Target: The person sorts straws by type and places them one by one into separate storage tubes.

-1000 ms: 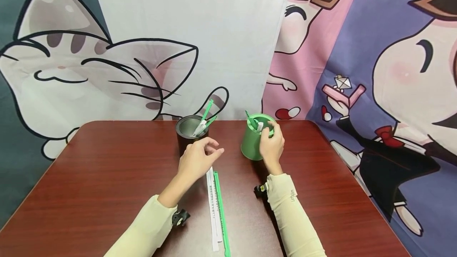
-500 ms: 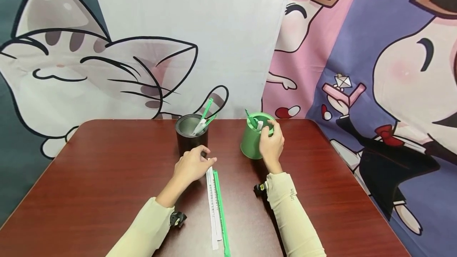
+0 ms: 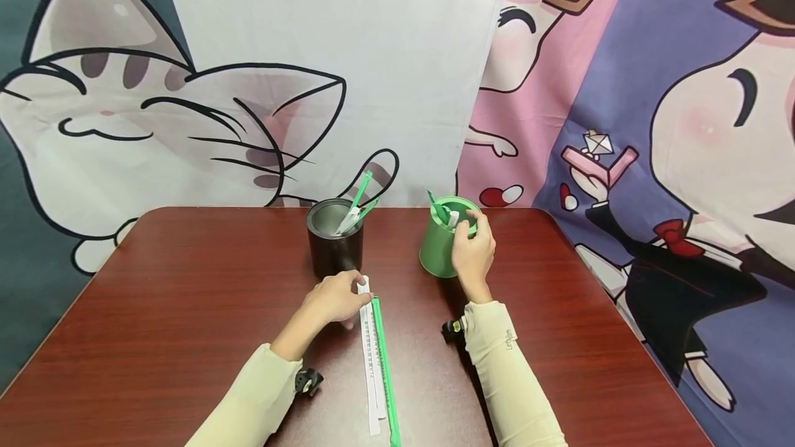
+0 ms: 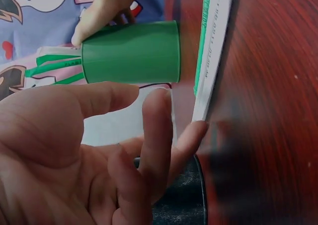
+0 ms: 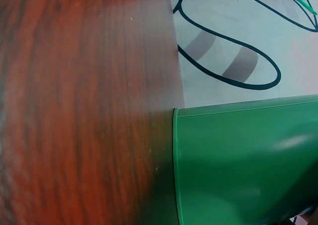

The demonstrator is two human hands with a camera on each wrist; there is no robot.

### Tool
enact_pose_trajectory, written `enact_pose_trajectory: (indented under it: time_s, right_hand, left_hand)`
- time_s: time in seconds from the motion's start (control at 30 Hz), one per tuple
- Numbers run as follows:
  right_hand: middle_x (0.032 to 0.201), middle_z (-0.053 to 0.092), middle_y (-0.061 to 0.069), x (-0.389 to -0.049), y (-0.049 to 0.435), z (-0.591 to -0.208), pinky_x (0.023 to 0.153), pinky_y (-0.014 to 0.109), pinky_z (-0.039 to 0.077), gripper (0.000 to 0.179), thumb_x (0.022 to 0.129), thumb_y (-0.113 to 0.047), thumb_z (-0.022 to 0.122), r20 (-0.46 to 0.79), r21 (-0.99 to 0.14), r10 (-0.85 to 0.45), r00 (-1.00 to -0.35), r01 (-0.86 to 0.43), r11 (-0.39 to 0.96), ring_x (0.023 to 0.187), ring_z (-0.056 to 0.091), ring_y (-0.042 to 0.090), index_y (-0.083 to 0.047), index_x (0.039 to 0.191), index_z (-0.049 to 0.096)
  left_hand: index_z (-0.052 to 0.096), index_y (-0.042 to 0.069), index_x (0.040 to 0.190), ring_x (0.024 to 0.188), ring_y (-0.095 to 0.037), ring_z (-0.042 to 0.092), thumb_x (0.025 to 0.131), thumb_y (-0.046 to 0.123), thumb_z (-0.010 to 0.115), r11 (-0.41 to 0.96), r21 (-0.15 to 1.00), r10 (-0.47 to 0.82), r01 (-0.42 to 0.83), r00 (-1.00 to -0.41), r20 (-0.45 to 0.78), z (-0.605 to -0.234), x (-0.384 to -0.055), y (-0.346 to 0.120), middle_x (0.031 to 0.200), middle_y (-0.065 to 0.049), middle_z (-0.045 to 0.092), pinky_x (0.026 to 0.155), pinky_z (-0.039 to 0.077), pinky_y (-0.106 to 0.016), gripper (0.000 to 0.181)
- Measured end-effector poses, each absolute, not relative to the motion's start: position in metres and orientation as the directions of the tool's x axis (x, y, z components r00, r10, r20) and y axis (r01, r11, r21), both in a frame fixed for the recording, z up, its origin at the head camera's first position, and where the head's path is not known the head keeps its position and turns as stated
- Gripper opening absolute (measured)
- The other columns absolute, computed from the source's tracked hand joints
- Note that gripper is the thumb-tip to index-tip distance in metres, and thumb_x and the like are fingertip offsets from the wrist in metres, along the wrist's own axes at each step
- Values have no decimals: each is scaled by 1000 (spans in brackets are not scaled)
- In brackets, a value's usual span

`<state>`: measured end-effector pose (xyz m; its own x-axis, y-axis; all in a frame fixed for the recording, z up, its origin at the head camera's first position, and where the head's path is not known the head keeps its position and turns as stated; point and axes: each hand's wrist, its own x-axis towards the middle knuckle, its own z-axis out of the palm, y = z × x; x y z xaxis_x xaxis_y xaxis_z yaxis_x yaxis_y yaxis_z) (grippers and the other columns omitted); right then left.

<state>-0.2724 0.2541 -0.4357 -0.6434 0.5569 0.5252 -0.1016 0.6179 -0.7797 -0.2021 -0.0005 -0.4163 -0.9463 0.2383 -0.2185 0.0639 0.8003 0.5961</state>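
My left hand (image 3: 337, 297) hovers low at the far end of the long white printed strips (image 3: 371, 364), beside a long green strip (image 3: 386, 371). Its thumb and fingers are loosely bent and apart; in the left wrist view one fingertip meets or overlaps the white strip's end (image 4: 201, 106), and contact is hard to judge. A green cup (image 3: 437, 254) stands upright at the back, my right hand (image 3: 475, 254) gripping its rim from the right. Green and white sticks (image 3: 442, 212) lean inside it. Most of the right hand is out of the right wrist view, where the green cup (image 5: 248, 155) fills the corner.
Left of the green cup stands a black cup (image 3: 335, 250), with green and white sticks (image 3: 360, 202) leaning out. Both stand near the far edge of the reddish-brown table (image 3: 186, 309). A cartoon-printed cloth (image 3: 404, 54) hangs behind it.
My left hand has come down and slightly left, from in front of the black cup to the far end of the strips. The right hand keeps its grip on the green cup.
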Motion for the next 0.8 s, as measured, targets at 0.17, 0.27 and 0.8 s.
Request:
enact_pose_trajectory:
  time_s: [0.17,0.27,0.8]
  right_hand:
    - [108,63,-5,-271,255,-437,60,46,41,27,87,-31,48,522,-782,560,-644,-99,616,81,57,24,-28,109,62]
    - [108,63,-6,-272,255,-437,60,45,41,27,87,-31,47,526,-779,551,-647,-106,619,81,57,23,-28,110,62]
    - [108,62,-5,-272,255,-435,62,46,42,27,87,-29,47,535,-776,541,-649,-126,618,86,57,22,-27,109,62]
  left_hand:
    - [64,20,106,41,-8,59,85,34,62,805,587,270,79,-931,-246,-415,-201,1,78,4,58,54,41,-29,25]
    - [68,21,101,41,-8,59,85,33,62,806,585,288,92,-924,-250,-414,-201,3,74,4,58,52,42,-28,21]
    - [72,19,72,44,-11,60,78,31,70,820,548,367,162,-885,-288,-417,-196,10,46,1,59,52,44,-25,14]
